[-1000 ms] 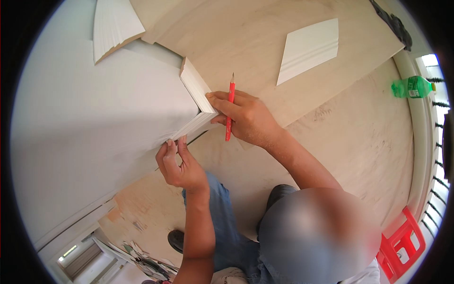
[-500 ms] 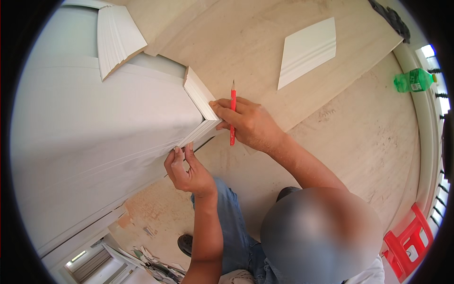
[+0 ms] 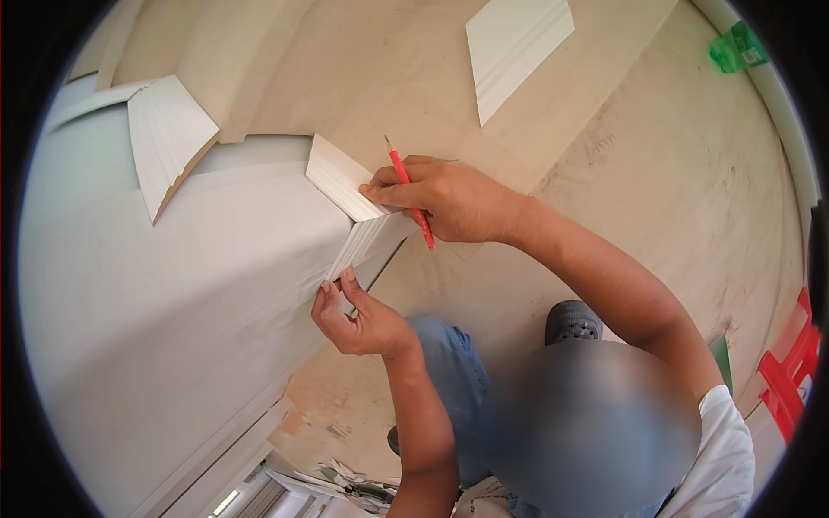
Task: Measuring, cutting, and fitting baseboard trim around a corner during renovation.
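Observation:
Two short white moulding pieces meet at an angle on the corner of the white panel (image 3: 173, 302). My left hand (image 3: 363, 319) pinches the end of the lower piece (image 3: 356, 243) with thumb and fingers, along the panel's edge. My right hand (image 3: 462, 200) grips the upper piece (image 3: 332, 173) near the joint, fingers on its face. The same hand holds a red pencil (image 3: 396, 161) across the fingers, sharpened tip toward the top of the view.
A loose white moulding offcut (image 3: 168, 134) rests on the panel at upper left; another (image 3: 514, 52) lies on the tan board (image 3: 604, 52). A green plastic bottle (image 3: 736, 50) and a red plastic stool (image 3: 781, 388) are at right. My shoe (image 3: 573, 321) is below.
The view has turned, shifting the offcuts and bottle in frame. Both hands keep their grip on the moulding pieces. The pencil now leans more to the left at its tip.

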The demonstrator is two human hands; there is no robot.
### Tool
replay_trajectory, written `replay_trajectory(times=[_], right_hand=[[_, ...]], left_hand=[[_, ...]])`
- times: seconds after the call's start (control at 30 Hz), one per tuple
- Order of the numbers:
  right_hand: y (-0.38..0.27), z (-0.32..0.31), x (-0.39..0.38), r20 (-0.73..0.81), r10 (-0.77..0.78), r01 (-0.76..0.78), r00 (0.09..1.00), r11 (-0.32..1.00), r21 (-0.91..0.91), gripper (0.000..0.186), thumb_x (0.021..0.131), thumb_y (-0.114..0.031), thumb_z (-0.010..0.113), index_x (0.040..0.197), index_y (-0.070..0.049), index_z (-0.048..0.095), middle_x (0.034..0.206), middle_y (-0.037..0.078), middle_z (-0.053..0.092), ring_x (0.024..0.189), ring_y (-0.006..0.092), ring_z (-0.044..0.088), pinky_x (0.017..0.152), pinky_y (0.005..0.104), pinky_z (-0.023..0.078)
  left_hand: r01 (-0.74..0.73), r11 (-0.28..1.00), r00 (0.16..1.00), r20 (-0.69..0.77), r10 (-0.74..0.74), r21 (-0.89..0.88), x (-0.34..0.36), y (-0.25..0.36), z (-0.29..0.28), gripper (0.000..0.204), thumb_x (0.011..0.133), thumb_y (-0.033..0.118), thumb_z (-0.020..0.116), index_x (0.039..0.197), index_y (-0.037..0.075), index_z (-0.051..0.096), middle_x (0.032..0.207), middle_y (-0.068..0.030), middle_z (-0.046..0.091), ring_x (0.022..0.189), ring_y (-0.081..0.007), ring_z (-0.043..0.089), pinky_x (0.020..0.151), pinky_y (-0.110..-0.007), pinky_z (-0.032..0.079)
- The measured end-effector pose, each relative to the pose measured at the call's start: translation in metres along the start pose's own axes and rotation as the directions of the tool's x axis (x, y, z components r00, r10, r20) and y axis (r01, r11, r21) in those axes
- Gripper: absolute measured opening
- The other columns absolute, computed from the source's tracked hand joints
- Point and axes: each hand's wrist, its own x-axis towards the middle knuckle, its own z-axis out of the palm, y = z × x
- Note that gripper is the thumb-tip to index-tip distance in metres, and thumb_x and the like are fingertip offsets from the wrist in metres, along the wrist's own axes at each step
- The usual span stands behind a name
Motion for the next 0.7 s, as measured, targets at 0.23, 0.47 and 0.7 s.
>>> replay_trajectory(times=[0.23, 0.47, 0.7], right_hand=[[-0.001, 0.002, -0.003, 0.029, 0.049, -0.050, 0.998, 0.998, 0.038, 0.064, 0.075, 0.014, 0.069, 0.135, -0.006, 0.065, 0.134, 0.009, 0.065, 0.107, 0.0306, 0.063, 0.087, 0.0396, 0.056], [-0.004, -0.002, -0.006, 0.061, 0.036, -0.038, 0.997, 0.999, 0.028, 0.069, 0.072, 0.016, 0.069, 0.138, -0.006, 0.063, 0.138, 0.009, 0.064, 0.111, 0.0302, 0.063, 0.086, 0.0392, 0.058], [-0.002, 0.011, 0.000, -0.004, 0.022, -0.023, 1.000, 0.983, -0.182, 0.060, 0.081, 0.004, 0.069, 0.139, -0.006, 0.058, 0.111, 0.010, 0.069, 0.099, 0.0291, 0.065, 0.083, 0.0413, 0.056]], left_hand=[[-0.029, 1.000, 0.999, 0.026, 0.029, 0.007, -0.003, -0.006, -0.002, 0.024, 0.086, -0.004, 0.079, 0.102, -0.007, 0.062, 0.099, -0.0211, 0.066, 0.090, -0.0324, 0.068, 0.075, -0.039, 0.062], [-0.010, 0.999, 1.000, -0.011, 0.010, -0.045, -0.005, -0.009, 0.000, 0.020, 0.090, 0.000, 0.079, 0.097, -0.008, 0.063, 0.099, -0.0181, 0.066, 0.088, -0.0264, 0.068, 0.073, -0.036, 0.060], [-0.015, 0.998, 1.000, -0.011, 0.014, -0.066, -0.003, -0.010, 0.001, 0.020, 0.090, 0.000, 0.079, 0.097, -0.007, 0.062, 0.101, -0.0182, 0.065, 0.089, -0.0252, 0.068, 0.074, -0.035, 0.062]])
